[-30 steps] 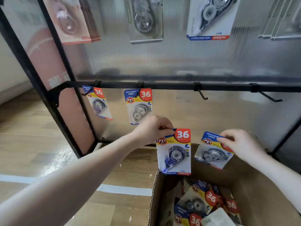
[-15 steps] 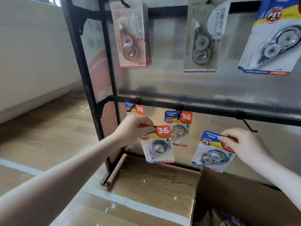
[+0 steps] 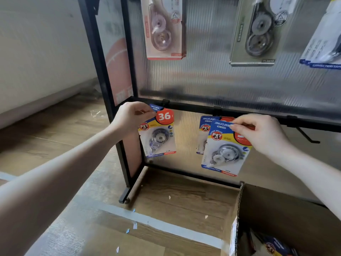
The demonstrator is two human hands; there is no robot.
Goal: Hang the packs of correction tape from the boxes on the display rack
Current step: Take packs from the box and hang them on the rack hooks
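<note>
My left hand (image 3: 132, 117) pinches the top of a correction tape pack (image 3: 158, 137) with a red "36" badge, held up at the leftmost hook (image 3: 165, 102) of the black lower rail (image 3: 239, 111) of the display rack. My right hand (image 3: 258, 133) pinches the top of a second pack (image 3: 224, 150) just under the rail. This pack overlaps another pack (image 3: 203, 133) that hangs behind it on the second hook. A free hook (image 3: 306, 135) sticks out to the right of my right hand.
Larger packs (image 3: 164, 28) hang on the upper row before the ribbed translucent panel. An open cardboard box (image 3: 276, 218) with more packs stands on the wooden floor at the lower right. The rack's black foot (image 3: 125, 196) rests by a grey tape line.
Both hands rose from above the box to the lower rail. The left pack went to the leftmost hook, the right pack came in front of the pack on the second hook. The view swung left.
</note>
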